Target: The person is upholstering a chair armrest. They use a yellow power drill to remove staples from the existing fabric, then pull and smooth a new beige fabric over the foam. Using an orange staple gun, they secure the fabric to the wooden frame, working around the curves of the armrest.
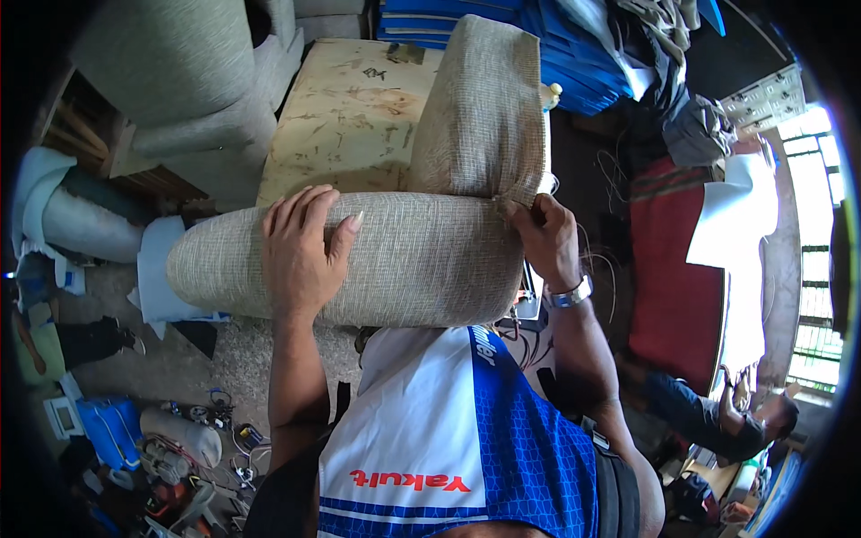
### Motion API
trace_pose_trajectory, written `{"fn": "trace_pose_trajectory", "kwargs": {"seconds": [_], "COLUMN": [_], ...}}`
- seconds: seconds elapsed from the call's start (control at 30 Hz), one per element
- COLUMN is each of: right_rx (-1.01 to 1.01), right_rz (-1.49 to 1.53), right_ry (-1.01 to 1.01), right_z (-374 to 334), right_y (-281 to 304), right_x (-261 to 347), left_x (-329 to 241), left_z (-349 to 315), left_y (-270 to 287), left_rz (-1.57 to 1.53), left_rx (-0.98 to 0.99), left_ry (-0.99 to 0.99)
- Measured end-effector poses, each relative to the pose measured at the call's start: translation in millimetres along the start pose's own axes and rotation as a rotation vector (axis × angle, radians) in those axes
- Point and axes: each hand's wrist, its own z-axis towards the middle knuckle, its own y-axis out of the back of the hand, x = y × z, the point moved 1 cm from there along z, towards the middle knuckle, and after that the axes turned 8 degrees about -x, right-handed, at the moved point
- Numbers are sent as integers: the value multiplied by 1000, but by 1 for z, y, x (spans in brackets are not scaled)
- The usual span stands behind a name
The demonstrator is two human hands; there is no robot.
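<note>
A long upholstered furniture piece (430, 260), covered in beige-grey woven fabric and rounded at its left end, lies crosswise before me. From its right part a second padded section (484, 108) in the same fabric extends away, so the two form an L. My left hand (309, 251) rests on the long section, its fingers over the far edge and the thumb apart. At the right corner, where the sections meet, my right hand (549, 238) pinches the gathered fabric (518, 195). A metal watch is on that wrist. What lies under its fingertips is hidden.
A stained, cream-coloured worktop (350, 108) lies beneath the piece. Grey upholstered seating (193, 81) stands far left, blue panels (529, 63) at the back. A red board (677, 260) is at right. Another person (726, 417) is at lower right; tools and an air tank (184, 435) lie lower left.
</note>
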Motion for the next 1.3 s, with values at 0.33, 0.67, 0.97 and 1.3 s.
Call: {"fn": "trace_pose_trajectory", "kwargs": {"seconds": [0.33,0.67,0.97,1.3], "right_rx": [227,181,475,726], "right_rz": [79,-239,-58,420], "right_ry": [170,191,297,291], "right_z": [30,33,41,23], "right_y": [17,9,11,10], "right_x": [-43,-9,-29,-64], "left_x": [3,-43,-84,-52], "left_z": [-9,77,150,116], "left_y": [2,-29,-150,-138], "left_rz": [-30,-599,-742,-382], "left_rx": [-87,170,-252,-241], "left_ry": [71,260,338,145]}}
